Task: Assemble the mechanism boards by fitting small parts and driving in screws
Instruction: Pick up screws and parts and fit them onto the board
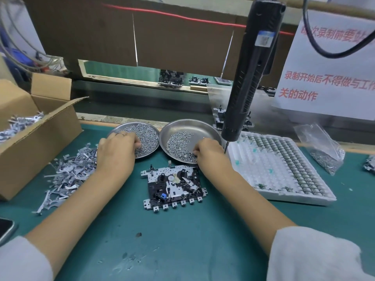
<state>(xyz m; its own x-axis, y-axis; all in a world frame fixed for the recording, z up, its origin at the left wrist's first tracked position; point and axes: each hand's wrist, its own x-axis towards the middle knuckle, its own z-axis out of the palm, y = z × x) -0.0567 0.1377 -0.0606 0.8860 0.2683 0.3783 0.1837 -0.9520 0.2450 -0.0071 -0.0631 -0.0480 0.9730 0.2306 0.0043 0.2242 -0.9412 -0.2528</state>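
Note:
A mechanism board (174,186) of metal and black plastic lies flat on the green mat between my forearms. Behind it stand two round steel dishes of small screws. My left hand (116,152) reaches into the left dish (153,129), its fingertips curled down among the screws. My right hand (210,152) reaches into the right dish (203,127), fingertips bent onto the screw pile at its near edge. Whether either hand pinches a screw is hidden by the fingers. A black electric screwdriver (249,78) hangs upright just right of my right hand, untouched.
A pile of grey metal parts (69,173) lies at the left, beside an open cardboard box (30,134) holding more. A white tray (280,169) of small parts sits at the right, with a plastic bag of screws (322,151) beyond. A phone (5,230) lies at the left edge.

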